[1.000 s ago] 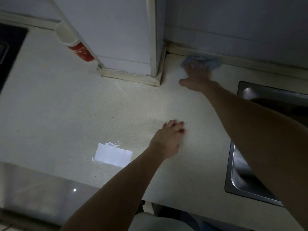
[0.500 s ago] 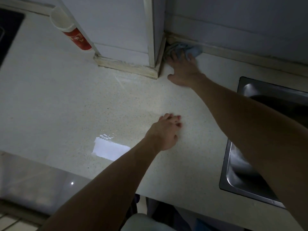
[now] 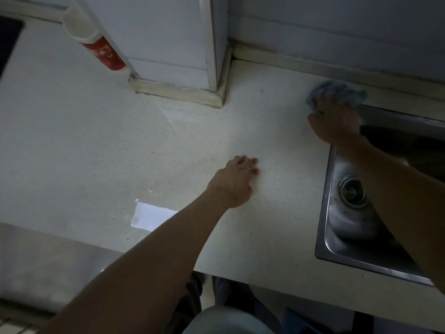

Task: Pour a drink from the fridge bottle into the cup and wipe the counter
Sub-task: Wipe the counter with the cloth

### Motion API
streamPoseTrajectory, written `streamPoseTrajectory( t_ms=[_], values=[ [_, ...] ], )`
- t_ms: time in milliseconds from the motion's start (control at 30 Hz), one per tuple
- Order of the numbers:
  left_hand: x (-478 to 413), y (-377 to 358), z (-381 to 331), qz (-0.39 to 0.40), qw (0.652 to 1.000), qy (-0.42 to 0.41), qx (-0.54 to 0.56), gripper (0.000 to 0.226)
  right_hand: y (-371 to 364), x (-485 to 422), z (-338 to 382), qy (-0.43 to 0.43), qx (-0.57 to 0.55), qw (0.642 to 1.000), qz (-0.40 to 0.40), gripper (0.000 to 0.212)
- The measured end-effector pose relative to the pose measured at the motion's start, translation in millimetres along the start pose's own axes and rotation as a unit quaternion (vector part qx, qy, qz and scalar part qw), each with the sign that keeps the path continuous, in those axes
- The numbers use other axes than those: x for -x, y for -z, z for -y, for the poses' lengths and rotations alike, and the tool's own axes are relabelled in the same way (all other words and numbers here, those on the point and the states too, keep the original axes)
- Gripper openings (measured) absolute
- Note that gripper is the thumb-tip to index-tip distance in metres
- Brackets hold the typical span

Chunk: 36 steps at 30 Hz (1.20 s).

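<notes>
Fingers (image 3: pixel 323 109) of R hand (image 3: pixel 334 124) press cloth (image 3: pixel 337 91); L hand (image 3: pixel 234 182) on counter (image 3: pixel 96 141).

On my feed the counter (image 3: pixel 96 145) reads as pale speckled stone or composite, smooth, with a low sheen that throws back one bright glossy patch. The sink (image 3: pixel 327 225) is brushed stainless metal, shiny, and its drain (image 3: pixel 352 192) ring is metal too. The cloth (image 3: pixel 337 89) is soft blue fabric, crumpled and matt. The cup (image 3: pixel 96 45) looks like paper, white inside, printed red outside. The wall panels (image 3: pixel 163 32) look smooth and dull, with yellowed, rough-looking trim (image 3: pixel 178 91) at their foot.
</notes>
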State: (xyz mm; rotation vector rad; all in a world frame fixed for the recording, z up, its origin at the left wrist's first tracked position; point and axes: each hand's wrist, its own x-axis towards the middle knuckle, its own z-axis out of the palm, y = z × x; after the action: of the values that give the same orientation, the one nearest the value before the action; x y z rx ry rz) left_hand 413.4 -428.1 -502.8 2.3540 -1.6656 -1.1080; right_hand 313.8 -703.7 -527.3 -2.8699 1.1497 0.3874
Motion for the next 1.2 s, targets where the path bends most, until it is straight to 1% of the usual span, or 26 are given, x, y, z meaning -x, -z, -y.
streamPoseTrajectory(
  t_ms=[67,133,200,300,400,500,667,767,867,967,1033,1100,1200],
  values=[
    [2.0,0.3,-1.3,-0.004,1.000,-0.004,0.001,0.055,-0.9,2.4,12.7,-0.049,-0.033,0.998,0.001,0.059],
    [4.6,1.5,-4.0,0.001,1.000,-0.009,-0.007,0.056,-2.5,-1.2,31.5,-0.101,-0.063,0.993,0.024,0.065],
    [5.1,4.4,-9.6,0.010,1.000,0.000,-0.016,0.060,-3.0,-0.3,53.6,-0.103,-0.099,0.989,0.030,0.071],
    [4.3,11.7,-27.5,0.017,0.999,0.030,-0.023,0.059,-3.6,3.9,91.1,-0.034,-0.119,0.992,0.029,0.073],
    [15.0,5.6,-45.0,0.012,0.999,0.050,-0.009,0.047,3.2,2.2,140.3,0.050,-0.080,0.995,0.043,0.071],
    [41.5,-13.6,-52.9,0.023,0.999,0.041,-0.008,0.049,7.0,-6.6,171.6,0.128,-0.037,0.990,0.046,0.069],
    [78.2,-37.3,-40.4,0.036,0.998,0.037,-0.022,0.050,18.4,4.9,160.9,0.209,-0.008,0.977,0.049,0.062],
    [91.2,-45.0,-33.4,0.033,0.999,0.037,-0.014,0.049,16.1,32.0,139.2,0.215,-0.049,0.975,0.039,0.063],
    [102.2,-50.1,-29.2,0.023,0.999,0.039,-0.005,0.047,2.6,60.4,101.5,0.156,-0.136,0.978,0.028,0.059],
    [112.7,-58.0,-23.1,0.013,0.999,0.035,-0.009,0.046,-6.5,86.1,58.9,0.082,-0.159,0.984,-0.002,0.055],
    [119.3,-62.2,-19.2,0.005,0.999,0.038,-0.003,0.046,-9.8,102.9,43.1,0.019,-0.172,0.985,0.000,0.056],
    [126.0,-64.1,-17.3,0.006,0.999,0.046,-0.002,0.047,-15.7,118.3,38.8,-0.035,-0.146,0.989,0.011,0.058],
    [135.9,-63.7,-10.0,-0.002,0.997,0.072,-0.013,0.048,-24.2,127.5,46.5,-0.079,-0.111,0.991,0.018,0.056]
  ],
)
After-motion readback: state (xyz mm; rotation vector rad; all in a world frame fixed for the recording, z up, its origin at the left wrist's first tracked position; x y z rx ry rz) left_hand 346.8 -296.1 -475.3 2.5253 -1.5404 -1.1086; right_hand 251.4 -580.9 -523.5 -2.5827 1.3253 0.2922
